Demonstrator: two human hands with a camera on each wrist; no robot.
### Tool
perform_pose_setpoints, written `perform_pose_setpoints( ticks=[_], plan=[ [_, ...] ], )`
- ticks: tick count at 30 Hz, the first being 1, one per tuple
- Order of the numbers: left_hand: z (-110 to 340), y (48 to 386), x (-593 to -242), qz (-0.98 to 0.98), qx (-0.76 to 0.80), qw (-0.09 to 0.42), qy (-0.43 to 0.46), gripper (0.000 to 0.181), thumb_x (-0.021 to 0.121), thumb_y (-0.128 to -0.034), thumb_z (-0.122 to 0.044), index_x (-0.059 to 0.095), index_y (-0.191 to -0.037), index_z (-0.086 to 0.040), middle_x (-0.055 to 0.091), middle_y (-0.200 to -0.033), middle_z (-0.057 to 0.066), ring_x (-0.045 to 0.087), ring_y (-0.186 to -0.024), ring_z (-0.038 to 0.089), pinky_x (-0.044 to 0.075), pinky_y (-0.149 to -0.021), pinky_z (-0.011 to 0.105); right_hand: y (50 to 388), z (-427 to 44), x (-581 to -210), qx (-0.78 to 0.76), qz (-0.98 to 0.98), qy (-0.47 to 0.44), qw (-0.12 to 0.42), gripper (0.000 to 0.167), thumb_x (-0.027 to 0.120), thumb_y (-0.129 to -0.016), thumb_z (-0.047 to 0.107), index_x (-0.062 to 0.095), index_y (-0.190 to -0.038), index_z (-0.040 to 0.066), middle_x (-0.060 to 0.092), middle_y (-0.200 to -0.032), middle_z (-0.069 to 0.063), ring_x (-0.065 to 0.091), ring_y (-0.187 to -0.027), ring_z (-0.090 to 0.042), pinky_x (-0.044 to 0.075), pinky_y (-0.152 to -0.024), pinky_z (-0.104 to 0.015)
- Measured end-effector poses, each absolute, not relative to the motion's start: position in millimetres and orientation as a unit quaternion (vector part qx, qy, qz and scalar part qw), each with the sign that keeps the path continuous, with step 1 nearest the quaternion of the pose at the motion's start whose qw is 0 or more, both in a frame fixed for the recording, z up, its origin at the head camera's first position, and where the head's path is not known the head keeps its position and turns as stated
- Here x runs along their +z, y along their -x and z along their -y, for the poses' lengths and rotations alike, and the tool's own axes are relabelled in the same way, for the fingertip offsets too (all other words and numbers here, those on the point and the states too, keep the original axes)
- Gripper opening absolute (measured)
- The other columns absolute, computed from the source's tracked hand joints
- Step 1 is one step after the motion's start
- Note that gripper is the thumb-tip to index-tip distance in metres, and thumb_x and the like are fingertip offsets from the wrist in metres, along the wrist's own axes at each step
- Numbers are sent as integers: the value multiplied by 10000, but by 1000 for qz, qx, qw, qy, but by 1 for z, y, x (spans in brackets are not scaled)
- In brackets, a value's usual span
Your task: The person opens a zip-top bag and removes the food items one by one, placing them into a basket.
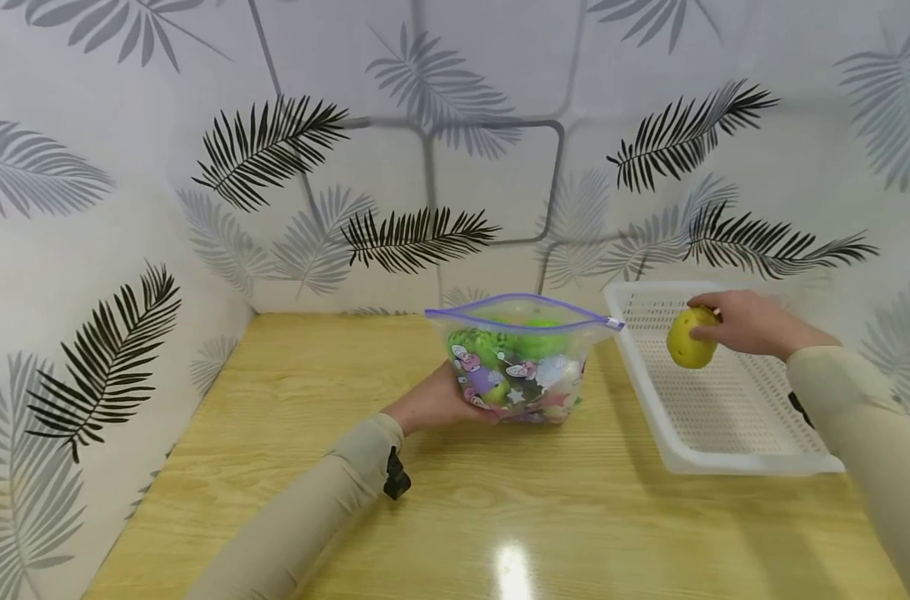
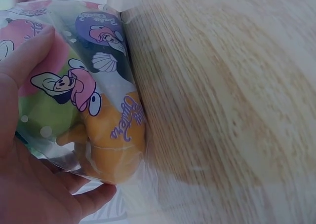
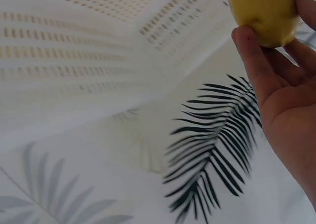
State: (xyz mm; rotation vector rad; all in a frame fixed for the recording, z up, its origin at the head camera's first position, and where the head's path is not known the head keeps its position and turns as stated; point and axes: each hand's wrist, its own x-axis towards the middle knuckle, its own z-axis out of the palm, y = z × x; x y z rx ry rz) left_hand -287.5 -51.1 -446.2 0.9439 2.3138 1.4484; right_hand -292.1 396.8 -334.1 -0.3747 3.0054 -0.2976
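A clear zip bag [image 1: 526, 375] with a purple zip edge and cartoon prints stands on the table, its mouth parted at the top. Green, orange and other coloured produce-like items show through its plastic. My left hand [image 1: 447, 398] grips the bag's left side; in the left wrist view the thumb lies across the printed plastic [image 2: 64, 86] and fingers curl under it. Over the white basket [image 1: 665, 446], my right hand [image 1: 751, 321] holds a yellow potato [image 1: 691, 337] between thumb and fingers. The right wrist view shows the dimpled potato [image 3: 264, 14] against the fingertips.
The basket is slotted plastic and stands at the right of the wooden table [image 1: 297, 375], near the wall. Leaf-patterned covering [image 1: 492, 183] rises behind and at both sides. The bag's zip slider [image 1: 614, 323] sits near the basket's left rim.
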Motion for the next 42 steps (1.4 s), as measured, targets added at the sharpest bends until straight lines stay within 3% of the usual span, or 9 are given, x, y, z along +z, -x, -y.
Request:
perform_pose_setpoints(
  ticks=[5, 10, 18, 22, 26, 36, 39, 42],
  plan=[
    [53, 285, -448, -797, 494, 127, -322, 856, 906, -732, -76, 465, -1439, -274, 612, -1381, -78, 570, -1278, 105, 378, -1153, 323, 307, -407, -368, -90, -981, 115, 128, 553, 673, -955, 238, 542, -1309, -166, 640, -1194, -334, 637, -1050, -439, 532, -903, -572],
    [54, 284, -447, -797, 494, 128, -322, 839, 908, -731, -82, 475, -1424, -270, 624, -1363, -83, 582, -1262, 97, 387, -1145, 315, 315, -405, -378, -70, -973, 119, 187, 540, 676, -947, 236, 556, -1303, -152, 642, -1211, -319, 623, -1093, -455, 534, -921, -568],
    [55, 285, -446, -800, 493, 122, -320, 854, 900, -744, -82, 452, -1442, -287, 617, -1375, -86, 578, -1275, 105, 390, -1148, 326, 315, -396, -375, -50, -975, 124, 175, 476, 623, -935, 129, 550, -1333, -122, 585, -1291, -354, 546, -1194, -524, 463, -994, -627],
    [55, 285, -447, -802, 490, 127, -319, 821, 899, -749, -95, 474, -1427, -281, 626, -1361, -90, 582, -1268, 98, 399, -1137, 315, 310, -389, -374, -64, -978, 144, 137, 429, 624, -956, 124, 574, -1324, -91, 599, -1299, -326, 567, -1180, -504, 468, -987, -624],
    [55, 284, -448, -801, 489, 129, -320, 806, 906, -744, -108, 491, -1414, -280, 636, -1347, -88, 589, -1259, 102, 405, -1134, 322, 302, -370, -359, -93, -978, 177, 54, 384, 607, -976, 115, 594, -1321, -54, 627, -1289, -277, 614, -1128, -442, 491, -954, -604],
    [55, 284, -448, -797, 496, 128, -320, 841, 904, -741, -90, 466, -1430, -296, 624, -1366, -91, 584, -1271, 114, 388, -1149, 337, 259, -263, -289, -95, -934, 310, -151, 296, 618, -972, 72, 668, -1261, 111, 688, -1239, -94, 639, -1140, -312, 514, -951, -521],
    [55, 285, -449, -797, 498, 126, -319, 836, 905, -740, -89, 472, -1425, -294, 625, -1360, -97, 582, -1268, 102, 391, -1145, 331, 254, -234, -283, -85, -912, 362, -172, 269, 599, -976, 45, 692, -1220, 110, 708, -1203, -66, 655, -1132, -285, 535, -940, -487],
    [54, 286, -449, -794, 500, 129, -322, 837, 906, -740, -97, 472, -1429, -290, 626, -1356, -95, 582, -1263, 99, 399, -1139, 330, 255, -213, -281, -84, -903, 394, -149, 277, 535, -994, 9, 703, -1201, 84, 720, -1178, -67, 675, -1103, -269, 554, -920, -459]
  ],
)
